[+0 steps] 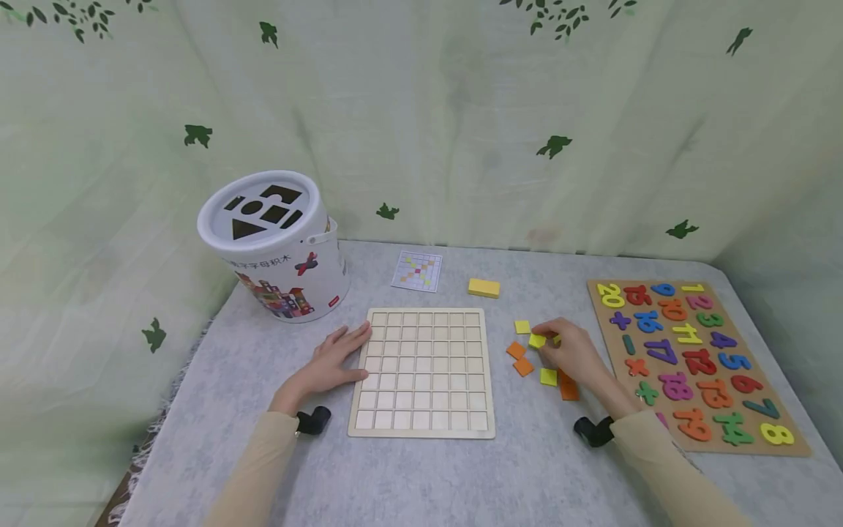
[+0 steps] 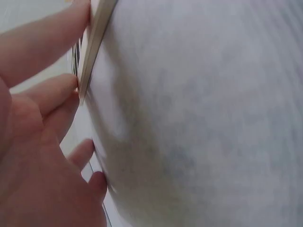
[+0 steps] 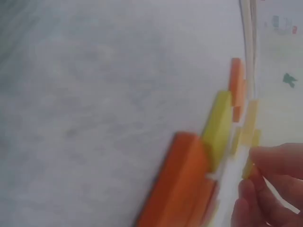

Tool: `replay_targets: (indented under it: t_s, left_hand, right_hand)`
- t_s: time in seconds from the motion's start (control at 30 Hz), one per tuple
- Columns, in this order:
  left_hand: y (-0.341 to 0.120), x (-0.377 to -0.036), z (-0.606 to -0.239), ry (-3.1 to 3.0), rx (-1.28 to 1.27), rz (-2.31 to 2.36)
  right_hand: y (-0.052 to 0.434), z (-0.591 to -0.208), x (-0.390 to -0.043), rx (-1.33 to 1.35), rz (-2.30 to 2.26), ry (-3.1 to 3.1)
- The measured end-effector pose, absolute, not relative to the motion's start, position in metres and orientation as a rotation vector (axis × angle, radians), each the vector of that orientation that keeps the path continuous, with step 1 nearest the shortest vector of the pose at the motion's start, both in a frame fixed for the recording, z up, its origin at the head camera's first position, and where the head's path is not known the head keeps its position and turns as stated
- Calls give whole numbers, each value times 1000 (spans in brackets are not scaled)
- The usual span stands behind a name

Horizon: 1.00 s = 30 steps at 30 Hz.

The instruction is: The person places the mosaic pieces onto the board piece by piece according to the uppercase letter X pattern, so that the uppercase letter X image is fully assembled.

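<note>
A pale wooden grid board (image 1: 424, 369) with empty square cells lies in the middle of the table. My left hand (image 1: 334, 357) rests flat on the cloth, its fingers against the board's left edge (image 2: 92, 47). My right hand (image 1: 571, 353) is to the right of the board and pinches a small yellow square tile (image 1: 537, 340) in its fingertips (image 3: 265, 165). Around that hand lie loose tiles: a yellow one (image 1: 522, 326), another yellow one (image 1: 549, 376), two orange ones (image 1: 519, 359) and an orange block (image 1: 568, 386). In the right wrist view a yellow tile (image 3: 217, 130) and the orange block (image 3: 177, 184) show blurred.
A white bucket (image 1: 276, 245) with shape slots in its lid stands at the back left. A pattern card (image 1: 417, 271) and a yellow block (image 1: 484, 288) lie behind the board. A number puzzle board (image 1: 691, 359) fills the right side. A leaf-print curtain hangs behind the table.
</note>
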<state>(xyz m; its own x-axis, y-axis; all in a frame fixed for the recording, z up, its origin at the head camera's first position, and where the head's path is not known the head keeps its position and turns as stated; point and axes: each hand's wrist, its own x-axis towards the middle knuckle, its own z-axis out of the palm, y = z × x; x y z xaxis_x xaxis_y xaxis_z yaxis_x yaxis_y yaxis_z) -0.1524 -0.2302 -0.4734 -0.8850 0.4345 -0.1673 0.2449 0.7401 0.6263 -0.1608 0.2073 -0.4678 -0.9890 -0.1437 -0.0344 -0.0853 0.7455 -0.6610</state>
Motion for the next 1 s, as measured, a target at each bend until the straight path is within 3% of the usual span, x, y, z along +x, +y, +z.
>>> replay_targets:
  t_s: [0.53, 1.0]
  left_hand:
    - [-234, -152, -475, 2573, 497, 957]
    - [-235, -153, -476, 2566, 484, 983]
  right_hand:
    - [124, -455, -184, -690, -1249, 2740]
    - [27, -467, -213, -875, -1170, 2557]
